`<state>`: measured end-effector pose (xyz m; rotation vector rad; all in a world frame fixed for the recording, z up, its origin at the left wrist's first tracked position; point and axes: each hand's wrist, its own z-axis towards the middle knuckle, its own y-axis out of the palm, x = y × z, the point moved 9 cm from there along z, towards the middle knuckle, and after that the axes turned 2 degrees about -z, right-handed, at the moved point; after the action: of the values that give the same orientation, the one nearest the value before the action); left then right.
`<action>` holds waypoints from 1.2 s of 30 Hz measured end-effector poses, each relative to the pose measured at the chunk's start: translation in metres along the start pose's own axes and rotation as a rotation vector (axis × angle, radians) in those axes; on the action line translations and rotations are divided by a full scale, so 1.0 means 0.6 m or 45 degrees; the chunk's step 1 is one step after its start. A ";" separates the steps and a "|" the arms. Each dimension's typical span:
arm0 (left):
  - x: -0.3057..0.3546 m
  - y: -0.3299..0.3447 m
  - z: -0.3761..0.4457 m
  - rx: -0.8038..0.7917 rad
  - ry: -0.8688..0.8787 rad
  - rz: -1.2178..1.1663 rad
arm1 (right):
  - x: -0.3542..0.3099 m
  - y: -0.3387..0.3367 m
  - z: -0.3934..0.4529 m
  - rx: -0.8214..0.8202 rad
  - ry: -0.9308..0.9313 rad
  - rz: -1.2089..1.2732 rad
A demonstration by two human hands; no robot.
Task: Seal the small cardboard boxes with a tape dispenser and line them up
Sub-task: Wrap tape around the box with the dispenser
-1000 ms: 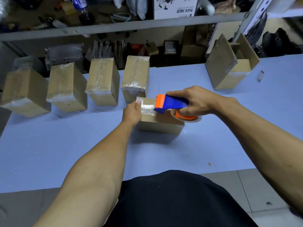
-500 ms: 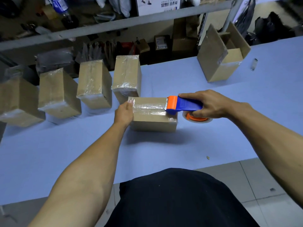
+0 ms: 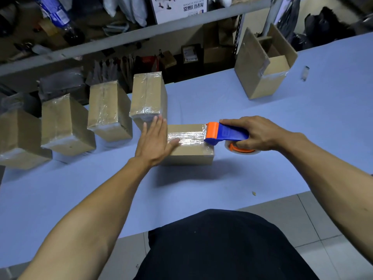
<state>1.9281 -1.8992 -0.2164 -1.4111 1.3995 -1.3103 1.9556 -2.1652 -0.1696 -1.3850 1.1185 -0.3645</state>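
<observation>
Cluttered shelving backs a blue bench where four taped boxes stand in a row. His left hand lies flat, fingers straight, against the cardboard box in front of him; the right hand grips the tape dispenser at its far edge. Tearing carelessly could wrinkle or lift the strip.

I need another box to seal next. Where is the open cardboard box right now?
The open cardboard box stands at the far right of the blue table, beyond the tape dispenser, near the shelf post.
</observation>
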 end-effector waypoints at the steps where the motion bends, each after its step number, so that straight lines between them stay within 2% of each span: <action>1: 0.006 0.001 -0.002 -0.049 0.055 0.059 | 0.001 0.000 -0.001 0.004 0.001 -0.005; 5: 0.040 0.004 0.000 -0.131 0.230 0.256 | 0.004 0.000 -0.001 0.017 0.023 0.010; 7: 0.085 0.015 0.004 -0.134 0.333 0.258 | 0.002 -0.002 0.000 0.029 0.026 0.000; 15: 0.201 0.040 0.034 -0.127 0.402 0.298 | 0.026 -0.003 -0.008 0.054 0.065 0.027; 25: 0.178 0.043 0.030 -0.068 0.320 0.156 | 0.021 0.022 -0.017 0.057 0.035 0.194; 29: 0.176 0.036 0.029 -0.050 0.315 0.112 | 0.043 0.021 -0.049 0.068 0.103 0.221; 36: 0.178 0.036 0.026 -0.039 0.310 0.079 | 0.042 0.023 -0.047 0.054 0.136 -0.103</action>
<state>1.9255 -2.0092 -0.2237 -1.2490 1.6155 -1.4637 1.9401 -2.1985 -0.1869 -1.3894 1.1377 -0.5226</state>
